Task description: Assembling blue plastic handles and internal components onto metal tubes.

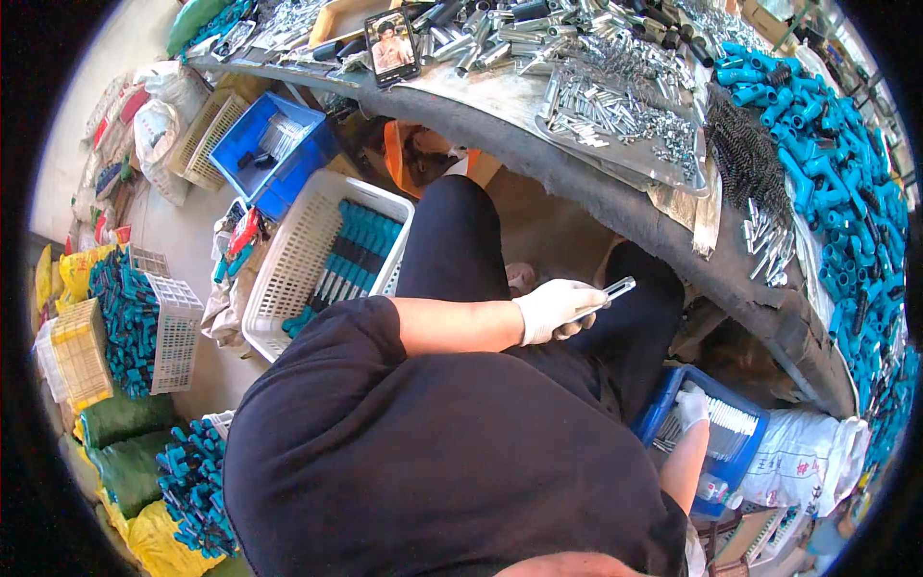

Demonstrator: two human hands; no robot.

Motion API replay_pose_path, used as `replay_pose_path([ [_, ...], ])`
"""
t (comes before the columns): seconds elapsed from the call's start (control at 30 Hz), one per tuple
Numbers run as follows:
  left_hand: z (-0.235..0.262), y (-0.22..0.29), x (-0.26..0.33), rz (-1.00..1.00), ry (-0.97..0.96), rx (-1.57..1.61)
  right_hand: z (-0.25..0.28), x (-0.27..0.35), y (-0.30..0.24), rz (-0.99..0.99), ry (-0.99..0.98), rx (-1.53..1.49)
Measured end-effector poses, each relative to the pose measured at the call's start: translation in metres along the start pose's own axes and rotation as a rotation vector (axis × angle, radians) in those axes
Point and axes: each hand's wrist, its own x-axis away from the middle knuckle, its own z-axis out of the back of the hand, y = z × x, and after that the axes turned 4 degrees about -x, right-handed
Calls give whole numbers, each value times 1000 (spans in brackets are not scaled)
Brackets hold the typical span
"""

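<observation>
Silver and slim, the piece (618, 288) slants rightward and away from me, clamped in my left hand's (558, 310) fingers, while my right hand (692, 407), its grip impossible to tell, is over at the bin (661, 399).

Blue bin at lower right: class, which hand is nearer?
Right: the right hand is in the blue bin; the left hand, holding a metal piece, is outside, left of it.
</observation>
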Motion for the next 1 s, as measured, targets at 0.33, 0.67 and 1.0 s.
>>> replay_pose_path([
  [0.33, -1, 4, 22, 3, 9, 25, -14, 37, -45, -170, 10, -117],
  [0.67, -5, 15, 35, -28, -95, 14, -73, 124, -167, 392, 32, -257],
  [1.0, -31, 20, 66, -119, -286, -33, -225, 128, -203, 533, -433, -647],
])
